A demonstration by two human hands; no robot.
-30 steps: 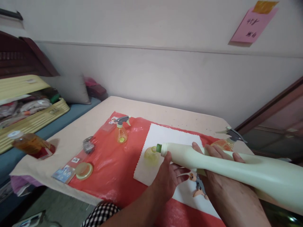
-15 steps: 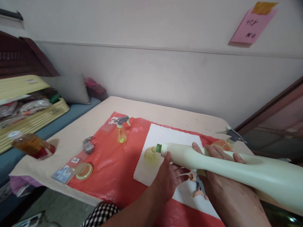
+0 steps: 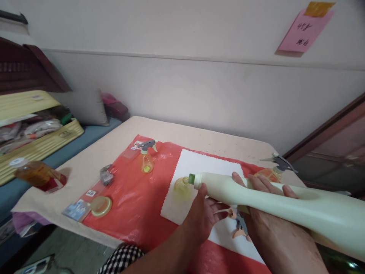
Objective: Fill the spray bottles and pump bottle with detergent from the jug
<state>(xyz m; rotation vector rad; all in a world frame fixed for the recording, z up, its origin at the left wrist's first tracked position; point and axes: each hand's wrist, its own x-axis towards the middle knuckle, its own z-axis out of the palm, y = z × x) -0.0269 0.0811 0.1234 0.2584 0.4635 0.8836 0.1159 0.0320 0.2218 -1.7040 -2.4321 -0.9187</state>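
Observation:
A large pale green detergent bottle (image 3: 225, 185) with a built-in handle is tipped nearly flat. My right hand (image 3: 273, 217) is wrapped round its handle. My left hand (image 3: 203, 213) supports the neck from below, thumb against the collar. The green mouth end (image 3: 192, 178) is right beside the top of a small clear yellowish bottle (image 3: 182, 189), which stands on a white scallop-edged sheet (image 3: 211, 161). Whether liquid flows cannot be seen. A grey and orange spray head (image 3: 240, 223) is below the detergent bottle, close to my left fingertips; whether they touch it is unclear.
Red plastic (image 3: 137, 205) covers much of the table (image 3: 176, 129). On it stands a yellow spray bottle (image 3: 146, 161); an orange spray bottle (image 3: 269, 173) is at right. A round lid (image 3: 101, 206) and a drink bottle (image 3: 40, 175) are at left.
Almost nothing differs. Both hands and the tipped detergent bottle keep their places, apart from a very slight shift.

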